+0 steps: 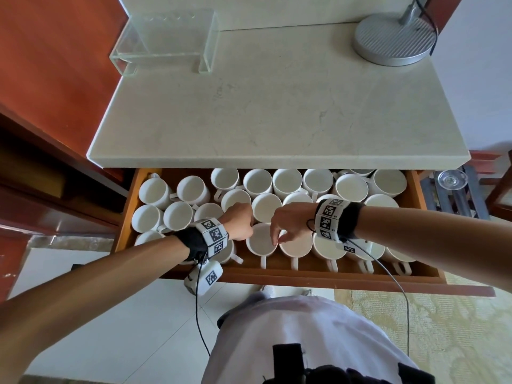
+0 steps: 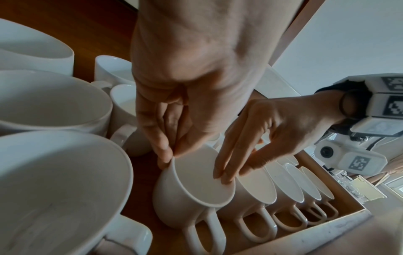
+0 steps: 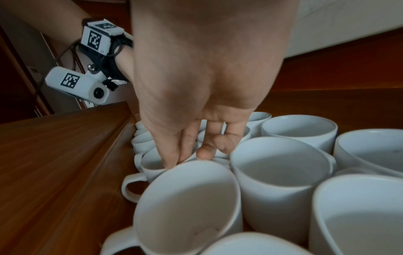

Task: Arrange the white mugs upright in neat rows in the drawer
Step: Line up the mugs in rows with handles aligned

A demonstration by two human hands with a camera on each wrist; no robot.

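**Both Hands Settle a Mug Into the Front Row**

While one white mug (image 2: 194,188) stands at the left end of the front row, the left hand (image 1: 240,221) pinches its left rim between fingertips (image 2: 163,155) and thumb, and the right hand (image 1: 288,221) pinches the opposite rim with extended fingers, thumb to the outside. The two-sided hold likely serves to turn the cup so its handle (image 1: 263,262) faces the drawer front, as its neighbours' do. The held mug sits in the wooden drawer (image 1: 304,275), touching the next mug (image 2: 255,188) of a front row (image 1: 343,249) whose looped handles all point one way.

Behind it the mugs (image 1: 266,207) are upright but loosely packed, handles at odd angles, which suggests the rear rows remain to be straightened. The ware is glossy white ceramic, thin-rimmed, tapering to the base, with elongated loop handles; the drawer is warm, grained, reddish wood. From the right wrist view, the nearest mug (image 3: 187,203) seems to carry a faint mark inside, though blur makes that uncertain.

Above, a pale stone countertop (image 1: 277,106) overhangs the back row and bears a clear acrylic stand (image 1: 163,40) and a ribbed metal lamp base (image 1: 393,40).
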